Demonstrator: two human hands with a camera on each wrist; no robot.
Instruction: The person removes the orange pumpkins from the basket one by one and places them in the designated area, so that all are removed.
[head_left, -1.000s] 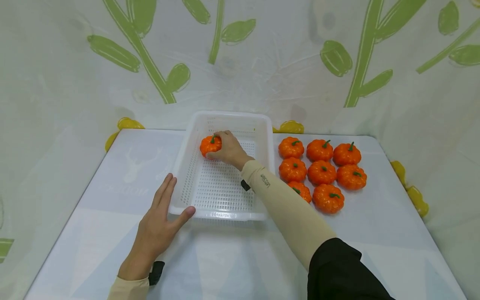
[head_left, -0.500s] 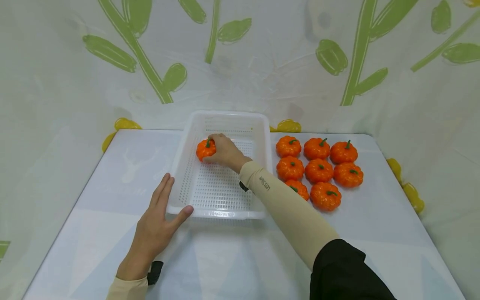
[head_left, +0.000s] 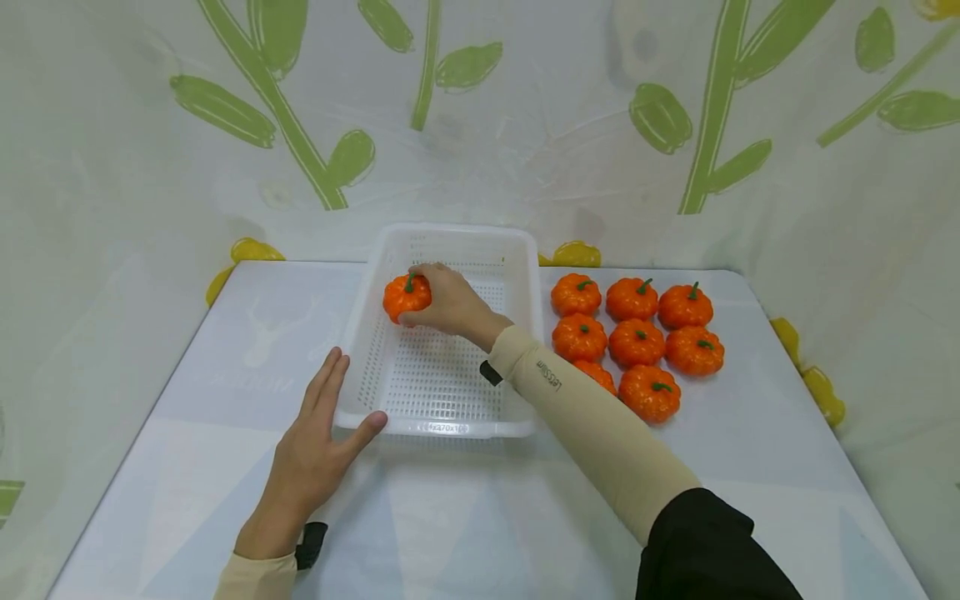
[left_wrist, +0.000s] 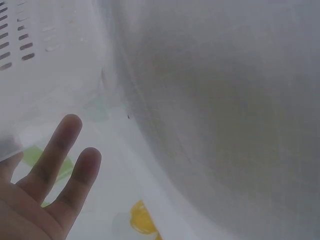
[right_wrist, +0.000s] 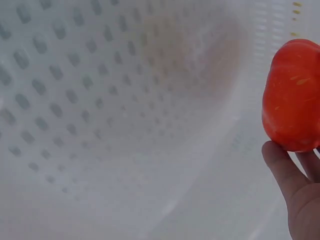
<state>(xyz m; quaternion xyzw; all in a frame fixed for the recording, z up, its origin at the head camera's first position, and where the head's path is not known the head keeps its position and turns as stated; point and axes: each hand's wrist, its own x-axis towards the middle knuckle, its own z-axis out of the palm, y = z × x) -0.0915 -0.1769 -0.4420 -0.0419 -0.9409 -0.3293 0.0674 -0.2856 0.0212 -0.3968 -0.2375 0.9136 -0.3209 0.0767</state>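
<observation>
In the head view my right hand grips a small orange pumpkin with a green stem, inside the white perforated basket near its left wall. The right wrist view shows the same pumpkin at the right edge, fingers against its underside and the holed basket floor around it. My left hand lies at the basket's front left corner, fingers extended along the outer side and thumb at the front rim. Straight, spread fingers appear beside the basket wall in the left wrist view.
Several more orange pumpkins sit in rows on the white table right of the basket. The right forearm partly covers one in the front row. A pale curtain with green leaf prints hangs behind the table.
My right hand has shifted slightly left with the pumpkin, closer to the basket's left wall. The left hand stays at the basket corner.
</observation>
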